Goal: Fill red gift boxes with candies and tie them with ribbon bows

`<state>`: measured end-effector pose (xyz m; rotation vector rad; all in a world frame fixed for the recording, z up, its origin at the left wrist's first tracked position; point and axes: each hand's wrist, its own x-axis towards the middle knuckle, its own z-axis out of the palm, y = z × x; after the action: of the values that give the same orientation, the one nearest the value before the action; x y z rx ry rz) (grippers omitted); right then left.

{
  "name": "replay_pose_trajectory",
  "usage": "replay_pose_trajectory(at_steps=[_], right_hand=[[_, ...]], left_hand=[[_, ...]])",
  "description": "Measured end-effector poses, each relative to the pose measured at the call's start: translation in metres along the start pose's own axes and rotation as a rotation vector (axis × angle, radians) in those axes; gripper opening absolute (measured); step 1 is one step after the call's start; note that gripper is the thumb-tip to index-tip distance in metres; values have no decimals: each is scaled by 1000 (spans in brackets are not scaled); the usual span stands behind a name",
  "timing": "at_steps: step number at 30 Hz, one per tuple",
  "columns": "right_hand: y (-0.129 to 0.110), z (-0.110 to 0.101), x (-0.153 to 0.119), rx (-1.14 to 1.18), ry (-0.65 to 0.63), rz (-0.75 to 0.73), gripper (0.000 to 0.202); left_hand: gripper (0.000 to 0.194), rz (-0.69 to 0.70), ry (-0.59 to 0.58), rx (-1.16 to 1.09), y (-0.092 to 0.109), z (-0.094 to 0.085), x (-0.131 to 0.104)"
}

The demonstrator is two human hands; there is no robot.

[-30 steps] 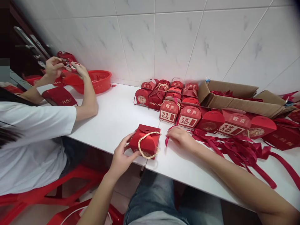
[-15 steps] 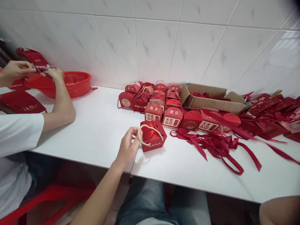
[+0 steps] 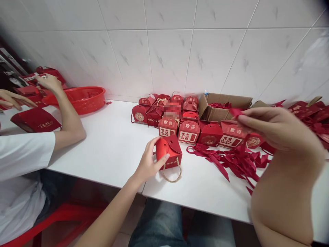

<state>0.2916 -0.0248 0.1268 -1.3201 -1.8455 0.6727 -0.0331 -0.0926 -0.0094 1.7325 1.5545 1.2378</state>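
Observation:
Near the table's front edge stands a small red gift box [image 3: 174, 161], its top flaps folded over. My left hand [image 3: 152, 158] grips it from the left, with the thumb on the orange-red flap and the fingers behind. A twisted cord handle [image 3: 172, 179] hangs down over the box's front. On the right my right hand [image 3: 267, 123] is raised above the ribbons, thumb and fingers pinched on a dark red ribbon [image 3: 235, 112]. Below it lies a tangled pile of red ribbons [image 3: 231, 161] on the white table.
Rows of red boxes [image 3: 189, 132] stand by the tiled wall, with an open cardboard box [image 3: 228, 100] behind them. More red boxes [image 3: 305, 111] are at the right. At the left, a person's arms [image 3: 69, 120] reach near a red basin [image 3: 88, 103].
My left hand has moved from the cord handle onto the box, and the handle now hangs at the front. My right hand has come into view from the right with a ribbon.

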Motion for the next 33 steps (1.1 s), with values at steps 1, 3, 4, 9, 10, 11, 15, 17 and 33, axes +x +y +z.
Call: replay_pose_trajectory(at_steps=[1,3,4,9,10,11,15,17,33], right_hand=[[-3,9,6,-18,-121,9,39],[-9,25,16,-53,-376,13,42],[-11,33,20,-79,-471,9,43],[-9,56,31,-251,-634,2,47],[-7,59,32,-274,-641,-2,47],[-6,62,32,-290,-649,-8,46],[-3,75,34,-310,-664,-64,43],[-3,82,34,-319,-666,-81,42],[-1,98,32,-301,-671,-84,39]], left_hand=[[62,17,-49,-30,1,5,2],[64,59,-129,-46,6,13,6],[65,80,-165,-40,10,17,8],[49,108,-270,54,28,21,26],[42,89,-275,67,30,20,31],[38,73,-282,82,33,19,35],[48,135,-327,216,43,19,45],[51,180,-348,265,46,20,45],[8,194,-231,167,51,39,54]])
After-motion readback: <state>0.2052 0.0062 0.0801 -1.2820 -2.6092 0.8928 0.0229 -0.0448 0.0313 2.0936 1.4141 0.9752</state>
